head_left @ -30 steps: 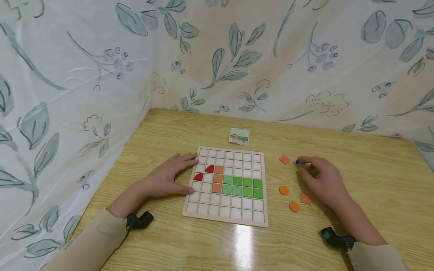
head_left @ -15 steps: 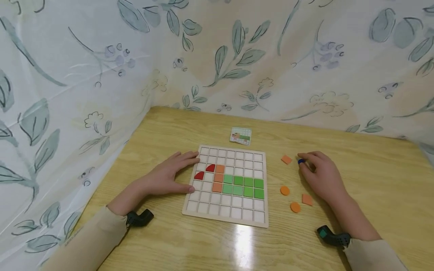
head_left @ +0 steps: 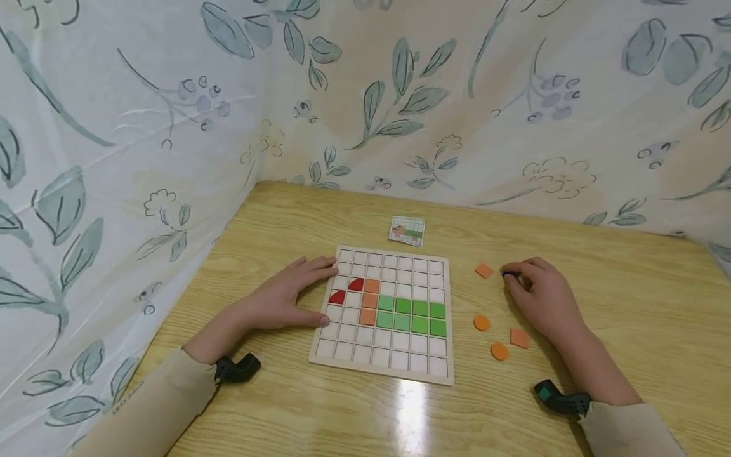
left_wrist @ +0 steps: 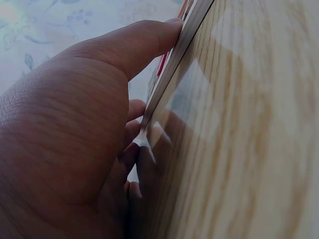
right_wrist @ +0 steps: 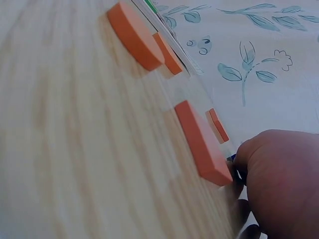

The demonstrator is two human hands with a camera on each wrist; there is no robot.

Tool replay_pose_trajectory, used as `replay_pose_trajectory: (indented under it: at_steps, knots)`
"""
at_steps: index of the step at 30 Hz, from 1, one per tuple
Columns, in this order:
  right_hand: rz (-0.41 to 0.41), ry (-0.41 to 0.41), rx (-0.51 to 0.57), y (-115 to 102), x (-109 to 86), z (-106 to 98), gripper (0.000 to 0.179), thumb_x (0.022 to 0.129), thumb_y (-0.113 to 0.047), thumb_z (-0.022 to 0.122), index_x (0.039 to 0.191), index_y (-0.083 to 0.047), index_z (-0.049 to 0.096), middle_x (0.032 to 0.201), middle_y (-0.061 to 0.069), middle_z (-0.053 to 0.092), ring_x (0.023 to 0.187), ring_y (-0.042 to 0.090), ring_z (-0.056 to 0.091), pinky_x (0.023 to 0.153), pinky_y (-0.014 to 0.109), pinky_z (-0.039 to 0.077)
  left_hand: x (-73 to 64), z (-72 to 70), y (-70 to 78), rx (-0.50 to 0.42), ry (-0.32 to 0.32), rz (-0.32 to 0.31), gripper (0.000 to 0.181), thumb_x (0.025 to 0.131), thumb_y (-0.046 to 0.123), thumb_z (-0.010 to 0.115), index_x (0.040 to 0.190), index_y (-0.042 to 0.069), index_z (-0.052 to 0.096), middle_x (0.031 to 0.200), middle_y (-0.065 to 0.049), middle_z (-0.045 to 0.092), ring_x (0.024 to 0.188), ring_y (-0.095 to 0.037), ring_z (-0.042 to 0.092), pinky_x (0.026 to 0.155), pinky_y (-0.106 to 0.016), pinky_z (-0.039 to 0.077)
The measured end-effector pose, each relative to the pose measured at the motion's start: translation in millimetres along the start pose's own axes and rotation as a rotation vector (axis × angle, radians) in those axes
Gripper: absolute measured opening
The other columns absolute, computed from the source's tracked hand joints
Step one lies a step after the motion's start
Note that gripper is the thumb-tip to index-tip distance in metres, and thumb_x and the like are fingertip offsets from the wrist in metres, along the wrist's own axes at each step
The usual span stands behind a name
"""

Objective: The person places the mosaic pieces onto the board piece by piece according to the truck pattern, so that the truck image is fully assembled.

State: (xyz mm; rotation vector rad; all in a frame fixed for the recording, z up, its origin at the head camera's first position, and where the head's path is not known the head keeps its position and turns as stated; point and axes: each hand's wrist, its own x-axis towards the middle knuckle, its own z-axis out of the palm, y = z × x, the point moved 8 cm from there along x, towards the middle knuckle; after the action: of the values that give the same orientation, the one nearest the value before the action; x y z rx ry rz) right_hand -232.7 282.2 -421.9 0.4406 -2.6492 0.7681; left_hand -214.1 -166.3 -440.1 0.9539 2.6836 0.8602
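Observation:
In the head view, my left hand (head_left: pixel 274 297) rests at the left side of a wooden grid board (head_left: pixel 382 370), fingers extended and thumb touching its edge. My right hand (head_left: pixel 542 298) pinches a small blue piece (head_left: pixel 505 274) between thumb and index finger, low over the table; the fingers hide most of it. On the board lie two red quarter-circle tiles (head_left: pixel 337 297), a column of orange squares (head_left: pixel 370 301) and several green squares (head_left: pixel 420 309). In the right wrist view, a loose orange square (right_wrist: pixel 202 147) lies near that hand.
Loose between board and right hand are another orange square (head_left: pixel 484 271) and two orange discs (head_left: pixel 481 323). A small picture card (head_left: pixel 407 231) lies behind the board. Floral cloth (head_left: pixel 365 101) hangs along the back and left of the table (head_left: pixel 257 412).
The blue piece has turned within my right fingertips, and less of it shows now. That hand's fingers have come together on it. My left hand stays at the board.

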Motion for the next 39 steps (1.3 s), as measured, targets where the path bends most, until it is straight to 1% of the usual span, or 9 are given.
replay_pose_trajectory:
  at_steps: [4, 9, 15, 18, 21, 23, 29, 35, 39]
  knots:
    - [-0.005, 0.008, -0.007, -1, -1.0, 0, 0.016, 0.102, -0.005, 0.076, 0.116, -0.003, 0.082, 0.099, 0.011, 0.069, 0.075, 0.021, 0.052, 0.064, 0.032, 0.043, -0.1, 0.2, 0.2, -0.003, -0.004, -0.008, 0.098, 0.089, 0.061, 0.086, 0.169, 0.022, 0.044, 0.179, 0.005, 0.027, 0.166, -0.024, 0.019, 0.135, -0.053, 0.008]
    - [-0.017, 0.021, -0.001, -4, -0.9, 0, 0.017, 0.102, -0.007, 0.077, 0.117, -0.003, 0.082, 0.102, 0.011, 0.07, 0.077, 0.02, 0.057, 0.066, 0.033, 0.046, -0.5, -0.8, 1.5, -0.012, -0.004, -0.018, 0.098, 0.089, 0.06, 0.087, 0.169, 0.022, 0.045, 0.18, 0.005, 0.026, 0.167, -0.025, 0.019, 0.135, -0.054, 0.008]
    - [-0.055, 0.056, 0.035, -18, -0.2, 3, 0.016, 0.101, -0.007, 0.078, 0.116, -0.005, 0.082, 0.105, 0.011, 0.072, 0.081, 0.021, 0.058, 0.069, 0.031, 0.045, 0.0, -1.5, 2.1, -0.008, -0.001, -0.013, 0.099, 0.089, 0.059, 0.087, 0.169, 0.021, 0.045, 0.179, 0.005, 0.027, 0.166, -0.024, 0.02, 0.135, -0.054, 0.007]
    - [-0.094, 0.07, 0.045, -31, -0.1, 7, 0.016, 0.099, -0.004, 0.078, 0.115, -0.005, 0.083, 0.103, 0.009, 0.072, 0.081, 0.02, 0.058, 0.07, 0.027, 0.044, 0.9, -1.1, 2.2, -0.004, -0.001, -0.009, 0.099, 0.089, 0.06, 0.087, 0.169, 0.021, 0.045, 0.179, 0.005, 0.027, 0.166, -0.023, 0.021, 0.136, -0.053, 0.008]
    - [-0.142, 0.082, 0.049, -47, -0.4, 11, 0.017, 0.097, 0.001, 0.079, 0.113, -0.004, 0.083, 0.1, 0.007, 0.072, 0.08, 0.019, 0.058, 0.069, 0.026, 0.044, 1.2, -0.2, 1.9, 0.001, -0.002, -0.01, 0.099, 0.089, 0.061, 0.086, 0.169, 0.021, 0.045, 0.179, 0.005, 0.027, 0.166, -0.022, 0.021, 0.136, -0.053, 0.008]
    - [-0.17, 0.086, 0.06, -58, -0.8, 14, 0.019, 0.095, 0.003, 0.079, 0.113, -0.003, 0.082, 0.1, 0.007, 0.073, 0.082, 0.02, 0.06, 0.072, 0.03, 0.047, 1.0, 0.3, 1.4, 0.008, -0.003, -0.014, 0.099, 0.089, 0.062, 0.086, 0.169, 0.021, 0.044, 0.18, 0.005, 0.027, 0.166, -0.022, 0.021, 0.136, -0.053, 0.007]
    - [-0.245, 0.071, 0.092, -92, 0.4, 29, 0.018, 0.095, 0.0, 0.079, 0.113, -0.001, 0.082, 0.101, 0.006, 0.074, 0.09, 0.025, 0.065, 0.08, 0.045, 0.052, 1.1, 0.1, 2.4, 0.02, 0.002, -0.018, 0.099, 0.089, 0.061, 0.086, 0.169, 0.021, 0.044, 0.18, 0.005, 0.026, 0.166, -0.022, 0.021, 0.136, -0.052, 0.007]
    - [-0.385, 0.065, 0.132, -128, 0.3, 47, 0.015, 0.091, 0.002, 0.08, 0.106, -0.001, 0.082, 0.1, 0.006, 0.073, 0.087, 0.024, 0.067, 0.076, 0.044, 0.055, 0.6, -0.1, 4.2, 0.028, -0.005, -0.026, 0.099, 0.089, 0.061, 0.085, 0.17, 0.02, 0.044, 0.18, 0.004, 0.026, 0.166, -0.023, 0.02, 0.136, -0.052, 0.007]
    - [-0.428, 0.053, 0.144, -148, 0.7, 58, 0.014, 0.092, 0.0, 0.081, 0.106, -0.004, 0.083, 0.099, 0.003, 0.072, 0.085, 0.022, 0.066, 0.076, 0.043, 0.054, 1.2, 0.7, 3.8, 0.044, -0.007, -0.022, 0.099, 0.09, 0.063, 0.084, 0.17, 0.021, 0.043, 0.18, 0.004, 0.026, 0.166, -0.023, 0.02, 0.136, -0.051, 0.007]
